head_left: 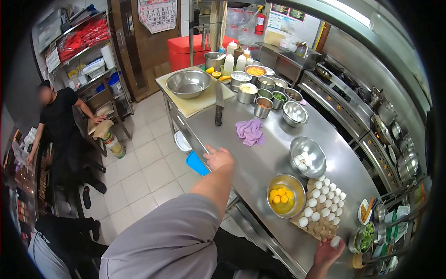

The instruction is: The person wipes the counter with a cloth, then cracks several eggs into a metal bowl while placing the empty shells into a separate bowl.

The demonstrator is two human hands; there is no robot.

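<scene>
My right hand (326, 255) is closed around a white egg (335, 242) at the near corner of a cardboard egg tray (320, 229). Several white eggs (323, 201) stand in the tray, and its nearest cups hold none. Beside the tray, a metal bowl (301, 211) contains raw cracked eggs (281, 195) with whole yolks. Another steel bowl (319, 147) holds eggshells (303, 161). My left hand (220, 158) is at the table's left edge, fingers apart, with nothing in it. A purple cloth (250, 131) lies crumpled beyond it.
A knife (219, 109) lies partly on a cutting board (193, 108) with a large steel bowl (188, 83). Several ingredient containers and squeeze bottles (229, 63) stand farther back. Stoves (334, 102) line the right. A person in black (62, 111) is at the left.
</scene>
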